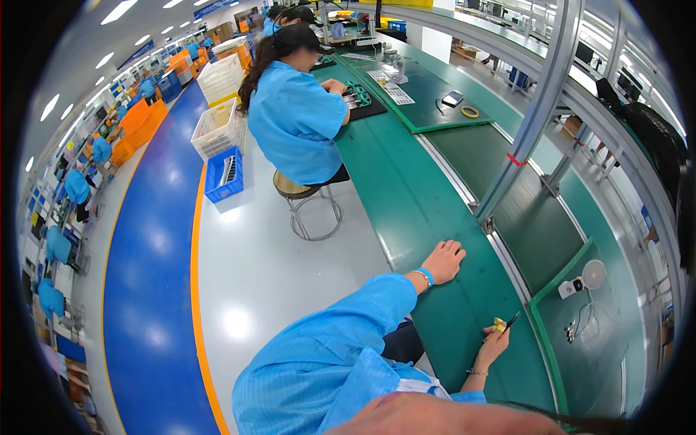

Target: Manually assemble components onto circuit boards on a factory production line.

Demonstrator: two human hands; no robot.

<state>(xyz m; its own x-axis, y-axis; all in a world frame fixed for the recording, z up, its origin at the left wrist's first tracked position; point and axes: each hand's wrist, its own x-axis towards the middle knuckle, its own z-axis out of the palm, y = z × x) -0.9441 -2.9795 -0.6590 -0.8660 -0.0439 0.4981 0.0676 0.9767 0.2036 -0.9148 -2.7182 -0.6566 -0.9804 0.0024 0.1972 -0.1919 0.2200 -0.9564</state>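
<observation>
My left hand (444,262) rests palm down on the green work surface (420,232), with its fingers spread a little and nothing seen in them. A blue band (426,276) circles that wrist. Closer to me, my right hand (493,349) is closed on a thin dark pen-like tool (513,319), whose tip points away toward the belt side. Yellow coverings (499,325) show on the right fingertips. Whether the tool is a pen or tweezers is too small to tell.
A dark conveyor belt (533,210) runs beside the bench, with a metal frame post (533,109) rising from it. Across it lie a small white fan (583,279) and cables. Ahead, a co-worker in blue (293,116) sits on a stool (293,187). Crates (225,174) stand left.
</observation>
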